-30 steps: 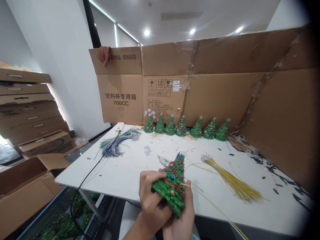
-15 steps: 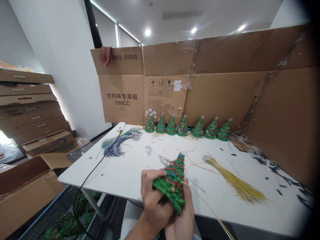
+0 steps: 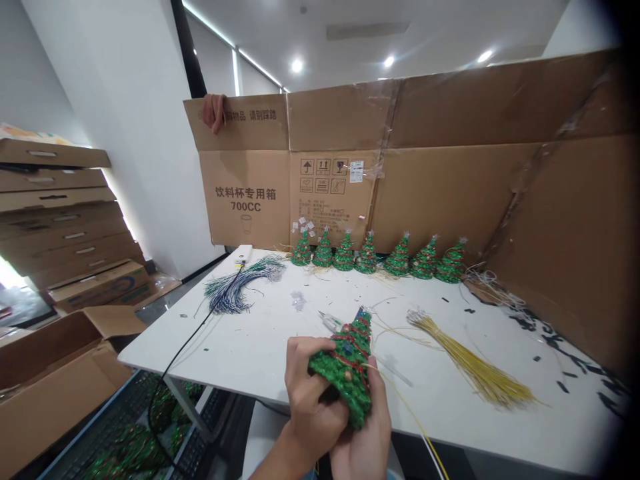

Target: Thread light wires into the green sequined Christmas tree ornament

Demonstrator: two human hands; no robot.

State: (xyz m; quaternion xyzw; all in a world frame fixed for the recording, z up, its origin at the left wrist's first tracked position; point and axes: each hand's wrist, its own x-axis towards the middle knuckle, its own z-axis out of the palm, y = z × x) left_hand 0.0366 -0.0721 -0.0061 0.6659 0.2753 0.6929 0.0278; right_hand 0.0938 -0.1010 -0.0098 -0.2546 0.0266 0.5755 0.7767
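Both hands hold one small green Christmas tree ornament [image 3: 345, 367], tilted with its star tip up and away from me. My left hand [image 3: 313, 393] is wrapped round its lower left side, some fingers tucked at the open base. Along the right side lies my right hand [image 3: 367, 420], its thumb against the branches. Red garland and coloured baubles decorate the tree. A yellow wire [image 3: 407, 407] runs from the tree's right side down past my right hand. Behind the tree, a pen-like tool [image 3: 330, 321] lies on the white table [image 3: 250, 353]. The fingertips under the base are hidden.
Several finished-looking trees [image 3: 365, 253] line the back, before a cardboard wall [image 3: 450, 193]. A yellow wire bundle [image 3: 470, 357] lies right, a dark wire bundle [image 3: 233, 290] left. Black scraps [image 3: 565, 353] litter the right edge. A blue crate [image 3: 125, 433] with more trees stands below left.
The view has shifted very slightly. Both hands keep the same grip on the tree, and the yellow wire's lower end has swung a little to the left.
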